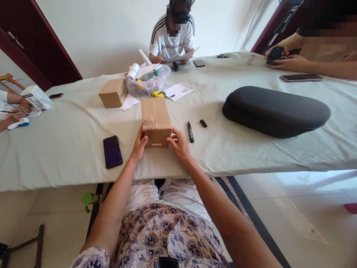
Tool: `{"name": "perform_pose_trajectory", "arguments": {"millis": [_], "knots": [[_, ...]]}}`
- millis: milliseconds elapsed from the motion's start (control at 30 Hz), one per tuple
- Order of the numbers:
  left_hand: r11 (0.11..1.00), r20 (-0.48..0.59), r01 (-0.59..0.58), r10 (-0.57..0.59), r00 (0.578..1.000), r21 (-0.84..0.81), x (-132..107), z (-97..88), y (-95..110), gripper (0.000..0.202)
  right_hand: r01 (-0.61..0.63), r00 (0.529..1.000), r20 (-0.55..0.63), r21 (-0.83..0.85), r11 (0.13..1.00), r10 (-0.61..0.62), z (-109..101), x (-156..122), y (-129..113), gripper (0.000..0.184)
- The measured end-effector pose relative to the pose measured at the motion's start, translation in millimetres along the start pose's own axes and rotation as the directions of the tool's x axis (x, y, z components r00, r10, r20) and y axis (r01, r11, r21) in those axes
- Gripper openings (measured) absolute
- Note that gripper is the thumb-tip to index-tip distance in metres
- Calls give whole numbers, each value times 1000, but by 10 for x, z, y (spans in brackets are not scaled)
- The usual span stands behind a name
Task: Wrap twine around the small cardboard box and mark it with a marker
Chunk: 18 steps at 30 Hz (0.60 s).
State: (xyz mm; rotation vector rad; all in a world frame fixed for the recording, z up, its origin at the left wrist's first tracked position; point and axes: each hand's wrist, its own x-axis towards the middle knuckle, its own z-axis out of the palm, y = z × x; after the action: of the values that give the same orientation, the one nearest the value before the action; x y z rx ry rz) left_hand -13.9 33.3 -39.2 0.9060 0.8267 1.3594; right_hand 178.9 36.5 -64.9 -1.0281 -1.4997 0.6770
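A small brown cardboard box (158,118) rests on the cloth-covered table in front of me, with black scribbled lines on its near left top corner. My left hand (139,144) grips the box's left side, thumb toward its front face. On the opposite side, my right hand (179,143) holds the near right corner with bent fingers. Just right of that hand lies an uncapped black marker (190,132), and its cap (203,123) is a little farther right. A dark smartphone (112,152) lies left of my left hand.
Beyond the box stand another cardboard box (113,93), a plastic basin (167,71) of supplies, a yellow tape measure (158,94) and papers (180,90). A large dark case (276,111) occupies the right side. Several people sit around the table (69,149). A green-lidded bottle (88,198) is below its edge.
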Motion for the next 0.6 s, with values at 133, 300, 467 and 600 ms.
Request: {"name": "perform_pose_trajectory", "arguments": {"millis": [133, 300, 467, 600], "knots": [[855, 88, -291, 281, 956, 429, 5, -63, -91, 75, -93, 995, 26, -57, 994, 94, 7, -64, 94, 44], [803, 20, -292, 330, 944, 519, 15, -82, -160, 76, -110, 994, -10, -49, 993, 110, 39, -91, 78, 40], [729, 88, -381, 406, 909, 569, -18, -83, -169, 70, -148, 989, -10, 35, 988, 148, 54, -106, 60, 39], [690, 44, -478, 545, 837, 544, -44, -99, -161, 76, -235, 972, 46, 210, 949, 230, 92, -125, 41, 57]]}}
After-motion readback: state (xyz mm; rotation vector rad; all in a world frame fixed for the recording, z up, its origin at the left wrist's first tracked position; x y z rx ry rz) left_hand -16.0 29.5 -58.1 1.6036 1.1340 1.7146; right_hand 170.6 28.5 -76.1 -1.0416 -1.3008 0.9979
